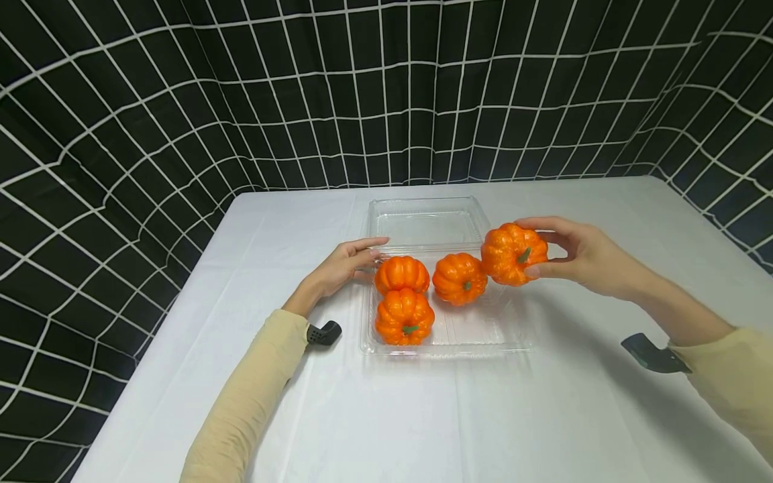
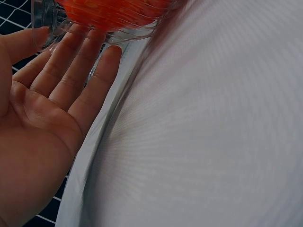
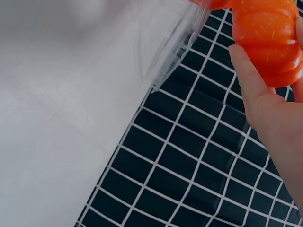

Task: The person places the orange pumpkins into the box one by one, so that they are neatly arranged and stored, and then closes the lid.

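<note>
A clear plastic clamshell box (image 1: pixel 471 339) lies on the table with its lid (image 1: pixel 425 225) folded back. Inside its base sit three small orange pumpkins: one at the back left (image 1: pixel 402 272), one at the front left (image 1: pixel 404 322) and one in the middle (image 1: pixel 460 280). My right hand (image 1: pixel 580 258) holds a fourth orange pumpkin (image 1: pixel 513 251) between thumb and fingers, over the box's right side. In the right wrist view the held pumpkin (image 3: pixel 267 40) is partly cut off. My left hand (image 1: pixel 344 268) touches the box's left wall, and its fingers (image 2: pixel 80 75) are extended in the left wrist view.
A white cloth (image 1: pixel 410 422) covers the table. Black curtains with a white grid (image 1: pixel 338 94) stand behind it and at both sides. A dark wrist device (image 1: pixel 324 333) is on the left sleeve, and another (image 1: pixel 655 353) is on the right.
</note>
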Demonstrator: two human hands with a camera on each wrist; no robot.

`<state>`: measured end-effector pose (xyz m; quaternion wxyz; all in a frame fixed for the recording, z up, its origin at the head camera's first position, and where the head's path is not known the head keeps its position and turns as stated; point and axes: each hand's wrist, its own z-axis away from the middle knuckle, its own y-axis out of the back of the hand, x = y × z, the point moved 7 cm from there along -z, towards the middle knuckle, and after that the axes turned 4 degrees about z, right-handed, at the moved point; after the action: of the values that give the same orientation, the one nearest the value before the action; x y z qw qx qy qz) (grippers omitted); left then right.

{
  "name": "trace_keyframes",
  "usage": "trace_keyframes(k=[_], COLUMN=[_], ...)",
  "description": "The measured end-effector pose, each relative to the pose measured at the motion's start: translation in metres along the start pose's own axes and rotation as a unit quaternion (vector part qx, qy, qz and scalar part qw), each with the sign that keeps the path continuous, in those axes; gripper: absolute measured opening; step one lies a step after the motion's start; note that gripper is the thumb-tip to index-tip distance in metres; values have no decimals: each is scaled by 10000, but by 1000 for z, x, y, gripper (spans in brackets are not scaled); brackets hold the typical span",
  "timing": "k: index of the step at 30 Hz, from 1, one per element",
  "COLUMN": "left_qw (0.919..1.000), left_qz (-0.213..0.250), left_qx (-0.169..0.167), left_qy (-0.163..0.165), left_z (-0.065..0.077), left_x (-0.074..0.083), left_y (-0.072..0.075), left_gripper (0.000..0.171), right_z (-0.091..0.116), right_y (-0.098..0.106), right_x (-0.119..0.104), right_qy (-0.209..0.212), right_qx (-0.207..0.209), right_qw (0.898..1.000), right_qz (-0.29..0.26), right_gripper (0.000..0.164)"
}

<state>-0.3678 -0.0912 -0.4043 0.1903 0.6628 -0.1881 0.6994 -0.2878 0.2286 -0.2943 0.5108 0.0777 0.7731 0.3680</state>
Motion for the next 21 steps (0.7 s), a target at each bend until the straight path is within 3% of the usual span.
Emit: trace_keyframes(k=[10, 21], left_qw=[10000, 10000], left_qz=[-53, -47], left_qx=[22, -23], left_qy=[5, -51], left_z=[1, 0], left_x=[2, 1], left_y=[0, 0], left_gripper=[43, 43], right_z=[9, 16], right_y=[-7, -25], right_x=[-7, -20], right_qy=[289, 716], right_qx=[-298, -735], right_qw=[9987, 9895], right_qz=[-310, -1022], right_gripper=[70, 71])
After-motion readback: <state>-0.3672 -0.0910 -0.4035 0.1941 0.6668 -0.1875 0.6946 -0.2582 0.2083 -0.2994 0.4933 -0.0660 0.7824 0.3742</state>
